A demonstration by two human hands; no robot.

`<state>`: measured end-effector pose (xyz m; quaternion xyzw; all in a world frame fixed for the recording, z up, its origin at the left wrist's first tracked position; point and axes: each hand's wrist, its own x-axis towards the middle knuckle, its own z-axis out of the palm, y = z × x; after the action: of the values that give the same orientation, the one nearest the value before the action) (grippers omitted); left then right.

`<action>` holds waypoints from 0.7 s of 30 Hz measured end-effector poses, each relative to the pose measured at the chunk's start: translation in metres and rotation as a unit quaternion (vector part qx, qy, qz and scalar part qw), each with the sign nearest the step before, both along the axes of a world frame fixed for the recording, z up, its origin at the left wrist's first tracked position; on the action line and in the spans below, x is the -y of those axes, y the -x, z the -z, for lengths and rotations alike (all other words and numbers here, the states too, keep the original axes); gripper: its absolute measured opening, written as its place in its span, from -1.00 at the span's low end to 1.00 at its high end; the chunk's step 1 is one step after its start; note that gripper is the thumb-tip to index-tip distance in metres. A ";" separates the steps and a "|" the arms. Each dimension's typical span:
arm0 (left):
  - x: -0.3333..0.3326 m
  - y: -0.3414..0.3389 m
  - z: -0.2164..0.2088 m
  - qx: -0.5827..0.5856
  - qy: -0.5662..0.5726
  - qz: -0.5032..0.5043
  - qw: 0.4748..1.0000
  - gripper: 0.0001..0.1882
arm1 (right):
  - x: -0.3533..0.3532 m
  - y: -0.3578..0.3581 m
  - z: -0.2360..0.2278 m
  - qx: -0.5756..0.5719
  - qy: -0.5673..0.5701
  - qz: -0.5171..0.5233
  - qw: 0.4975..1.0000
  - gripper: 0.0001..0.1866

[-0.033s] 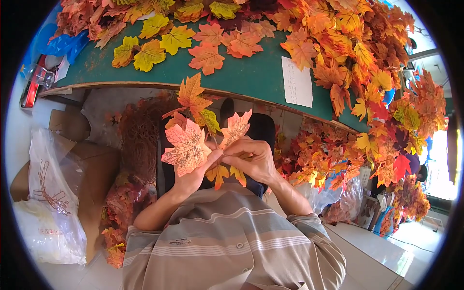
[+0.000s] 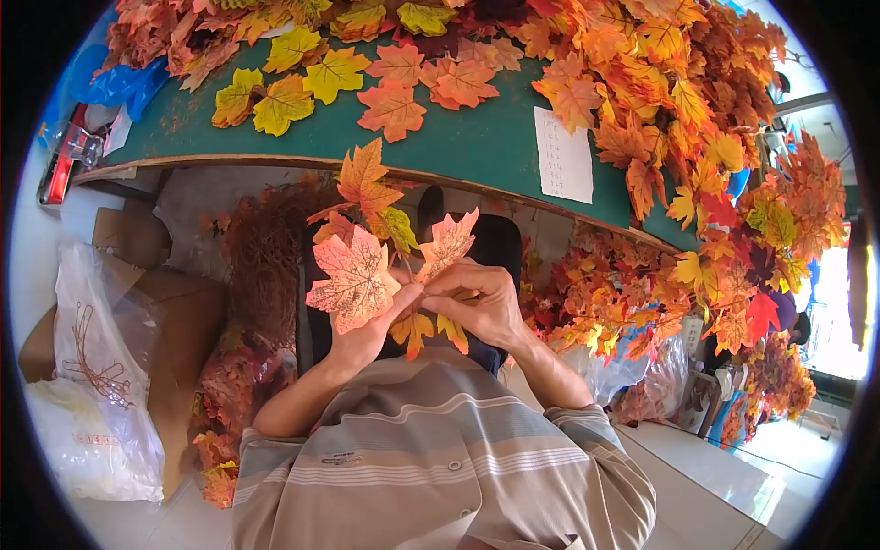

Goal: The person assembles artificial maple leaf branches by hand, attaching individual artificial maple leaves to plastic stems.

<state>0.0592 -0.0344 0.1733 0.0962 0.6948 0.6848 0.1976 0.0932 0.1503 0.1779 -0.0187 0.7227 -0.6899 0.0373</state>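
Observation:
In front of my chest I hold an artificial maple-leaf spray [image 2: 353, 280] with pink, orange and yellow-green leaves. My left hand [image 2: 367, 335] is closed, thumb and fingers pinching the stem behind the large pink leaf. Close against it, my right hand [image 2: 478, 298] is closed too, its fingertips meeting the left ones at the stem below a second pink leaf [image 2: 447, 244]. An orange leaf [image 2: 364, 179] stands at the top of the spray, and a yellow-orange leaf [image 2: 413, 334] hangs under my fingers. The fingertips hide the exact point gripped.
A green table [image 2: 495, 147] curves across ahead, bearing loose yellow leaves [image 2: 335, 75], pink leaves [image 2: 392, 108] and a handwritten paper [image 2: 563, 156]. Leaf bunches [image 2: 678, 82] heap at its right. Left of me are plastic bags [image 2: 96, 440] and a cardboard box [image 2: 188, 321]; more leaf sprays [image 2: 596, 293] lie below right.

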 end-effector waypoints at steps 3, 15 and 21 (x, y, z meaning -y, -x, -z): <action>0.001 -0.001 0.004 -0.027 0.024 0.003 0.999 -0.87 | -0.001 0.001 0.001 -0.017 -0.027 -0.006 0.999 -0.89; 0.006 0.005 0.008 0.070 -0.072 0.019 0.995 -0.90 | 0.001 0.008 -0.004 -0.005 -0.046 -0.011 0.999 -0.92; 0.002 0.007 0.015 0.149 -0.134 0.031 0.979 -0.87 | -0.003 0.014 0.005 -0.062 -0.099 -0.028 0.993 -0.88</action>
<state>0.0518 -0.0364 0.1585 0.0396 0.5559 0.7722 0.3053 0.0793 0.1529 0.1731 -0.0777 0.7879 -0.6108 0.0131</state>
